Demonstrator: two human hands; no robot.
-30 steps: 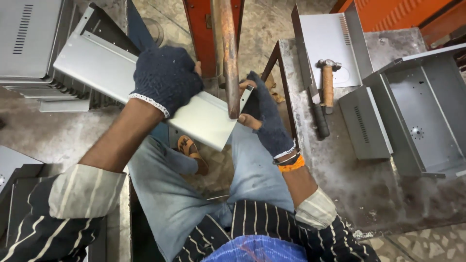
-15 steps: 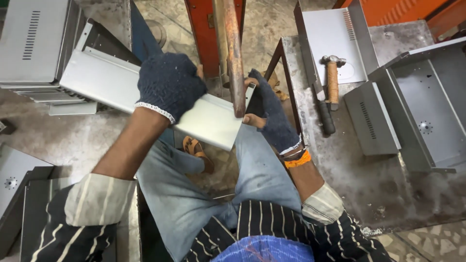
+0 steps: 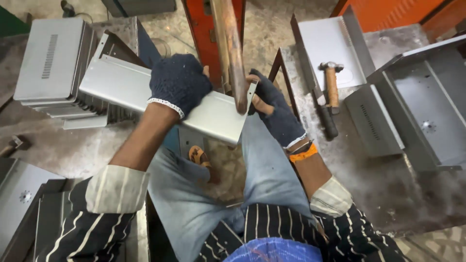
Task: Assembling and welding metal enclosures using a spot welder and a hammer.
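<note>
Gritty concrete floor (image 3: 378, 194) among grey metal housings (image 3: 48, 63)

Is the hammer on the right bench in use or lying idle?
Idle. The hammer lies flat on the bench beside grey metal parts; the left hand and right hand both grip the sheet-metal panel.

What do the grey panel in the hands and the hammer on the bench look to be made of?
Grey panel: thin sheet metal, likely steel, with a smooth satin grey finish, folded edges and a soft sheen. Hammer: handle looks wooden, brown and matt; head dull grey metal.
</note>
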